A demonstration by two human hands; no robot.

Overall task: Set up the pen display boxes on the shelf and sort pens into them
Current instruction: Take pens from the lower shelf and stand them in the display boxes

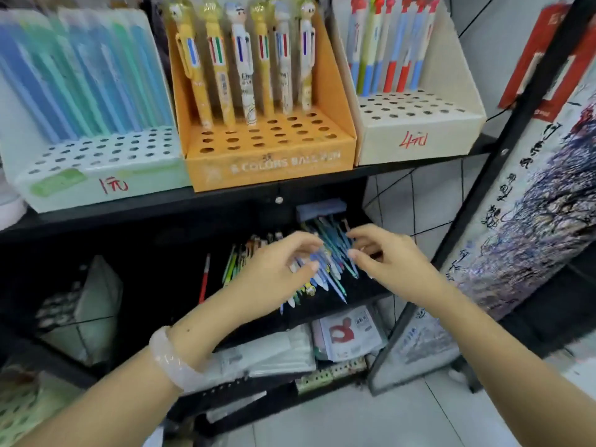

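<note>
Head view of the sorting step. On the upper shelf three display boxes are set side by side: at left the pale green box, its back rows filled with blue and green pens and marked with a red price; at centre the orange box, in which a single back row of figure-topped multicolour pens is seated; at right the cream box, where red- and blue-barrelled pens are held in the back rows only. Many front holes in all three boxes are seen unfilled, so the sorting is judged partly done. On the lower shelf, a red pen is seen lying apart to the left of the loose pen pile. The left hand, a pale bangle worn at its wrist, is poised at the pile's left side with fingers loosely curled; whether a pen is actually pinched cannot be told through the blur. The right hand is held at the pile's right side, fingers bent toward the barrels, and its hold is likewise unclear. The step is best done if pens of one kind are gathered parallel, tips aligned, before being lifted, and if each is then seated upright in a hole of the matching box, filled from the back rows forward.
</note>
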